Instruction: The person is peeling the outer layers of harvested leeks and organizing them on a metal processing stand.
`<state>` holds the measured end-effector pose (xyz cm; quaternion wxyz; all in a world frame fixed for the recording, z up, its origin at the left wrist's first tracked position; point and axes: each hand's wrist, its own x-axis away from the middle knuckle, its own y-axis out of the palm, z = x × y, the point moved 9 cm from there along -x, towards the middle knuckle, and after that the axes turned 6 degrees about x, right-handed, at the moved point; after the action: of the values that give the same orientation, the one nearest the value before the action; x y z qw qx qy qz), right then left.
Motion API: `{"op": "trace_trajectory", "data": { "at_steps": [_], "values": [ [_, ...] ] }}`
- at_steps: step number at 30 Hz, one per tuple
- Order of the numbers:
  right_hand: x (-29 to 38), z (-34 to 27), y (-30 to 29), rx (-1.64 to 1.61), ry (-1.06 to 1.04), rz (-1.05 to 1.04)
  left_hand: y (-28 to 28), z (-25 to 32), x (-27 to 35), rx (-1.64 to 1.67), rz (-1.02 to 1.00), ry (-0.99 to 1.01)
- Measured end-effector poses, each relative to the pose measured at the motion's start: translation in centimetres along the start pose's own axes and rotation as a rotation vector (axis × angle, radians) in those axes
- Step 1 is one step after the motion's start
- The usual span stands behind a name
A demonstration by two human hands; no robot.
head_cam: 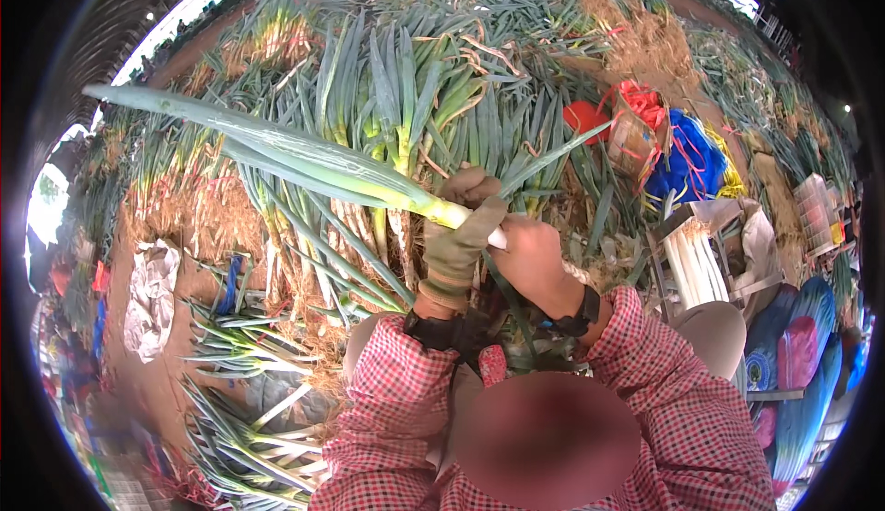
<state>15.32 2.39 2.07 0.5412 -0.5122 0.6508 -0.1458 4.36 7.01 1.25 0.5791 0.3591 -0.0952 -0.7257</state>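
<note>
A large green onion [311, 155] lies across in front of me, its leaves pointing to the upper left. My left hand [462, 241], in a drab knit glove, is closed around its pale stem. Bare, my right hand [531, 252] grips the white lower stem [497, 237] close beside the glove. The root end is hidden behind my right hand. A separate green leaf [553, 160] sticks out to the upper right from behind my hands. Beyond them stand many more green onions [401, 89] with dirty roots and stems.
White trimmed stems [697, 269] lie in a metal-framed rack [657, 262] by my right knee. Loose green onions [256, 456] lie on the ground at left, near a crumpled white sack [151, 300]. Red ribbon [639, 102] and a blue bundle [684, 155] sit at upper right.
</note>
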Motion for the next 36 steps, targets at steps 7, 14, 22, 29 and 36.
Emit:
{"op": "trace_trajectory", "data": {
  "at_steps": [7, 14, 22, 29, 36],
  "values": [
    [3.1, 0.2, -1.3, 0.097, 0.073, -0.152, -6.3, 2.0, -0.8, -0.131, 0.307, -0.005],
    [1.6, 1.7, -3.0, 0.294, -0.021, 0.108, -2.7, 0.0, -0.5, 0.662, 0.186, -0.087],
    [-0.5, -3.2, -1.1, 0.243, -0.176, 0.156, -1.4, 1.1, 0.3, 0.502, 0.206, 0.082],
    [-1.9, -1.5, 2.3, -0.199, -0.119, -0.114, -1.9, 2.5, -0.5, 0.597, 0.180, 0.021],
    [-1.1, 3.2, 1.6, -0.533, 0.275, -0.005, 0.1, 4.1, -0.9, 0.869, -0.143, 0.003]
  ]
}}
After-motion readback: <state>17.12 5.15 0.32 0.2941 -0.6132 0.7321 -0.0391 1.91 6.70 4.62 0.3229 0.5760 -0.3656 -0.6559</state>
